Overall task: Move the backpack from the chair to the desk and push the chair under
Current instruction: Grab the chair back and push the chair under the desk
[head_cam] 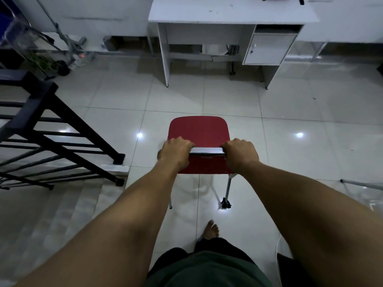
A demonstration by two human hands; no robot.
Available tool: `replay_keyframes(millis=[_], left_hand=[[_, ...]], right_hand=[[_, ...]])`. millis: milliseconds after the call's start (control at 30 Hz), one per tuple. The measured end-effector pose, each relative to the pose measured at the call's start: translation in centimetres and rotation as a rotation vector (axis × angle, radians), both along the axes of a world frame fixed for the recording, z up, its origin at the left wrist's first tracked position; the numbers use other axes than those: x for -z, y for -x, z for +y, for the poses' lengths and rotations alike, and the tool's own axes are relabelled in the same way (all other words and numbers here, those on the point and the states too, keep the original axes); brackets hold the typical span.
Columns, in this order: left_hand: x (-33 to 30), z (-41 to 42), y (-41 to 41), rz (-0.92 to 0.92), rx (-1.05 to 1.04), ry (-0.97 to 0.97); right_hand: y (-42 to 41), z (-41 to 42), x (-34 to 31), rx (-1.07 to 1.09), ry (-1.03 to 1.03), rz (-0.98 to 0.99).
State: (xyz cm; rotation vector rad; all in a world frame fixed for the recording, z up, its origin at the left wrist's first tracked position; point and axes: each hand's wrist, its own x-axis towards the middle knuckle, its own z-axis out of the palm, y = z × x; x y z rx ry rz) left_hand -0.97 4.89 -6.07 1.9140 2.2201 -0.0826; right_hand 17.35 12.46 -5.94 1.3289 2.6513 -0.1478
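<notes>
chair (199, 129) before desk (230, 13), railing (51, 125) left

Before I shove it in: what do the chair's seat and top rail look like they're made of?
Chair seat: probably moulded plastic, matte red, one smooth curved shell. Top rail between both hands: apparently bare metal, with a bright silvery sheen like the leg.

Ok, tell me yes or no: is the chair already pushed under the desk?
No, the red chair stands on open floor well short of the desk, with both hands gripping its backrest.
</notes>
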Motion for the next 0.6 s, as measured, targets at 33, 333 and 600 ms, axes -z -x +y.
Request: replay_keyframes(millis=[33,333,600], left_hand=[[0.2,0.1,0.1,-0.002,0.004,-0.004],[2.9,-5.3,0.7,-0.038,0.035,0.043],[4.4,-7.1,0.6,-0.007,0.066,-0.018]], right_hand=[[-0.1,0.2,0.1,-0.003,-0.004,-0.007],[0.0,-6.1,2.6,0.014,0.037,-0.024],[-0.1,-7.4,3.5,-0.005,0.066,-0.025]])
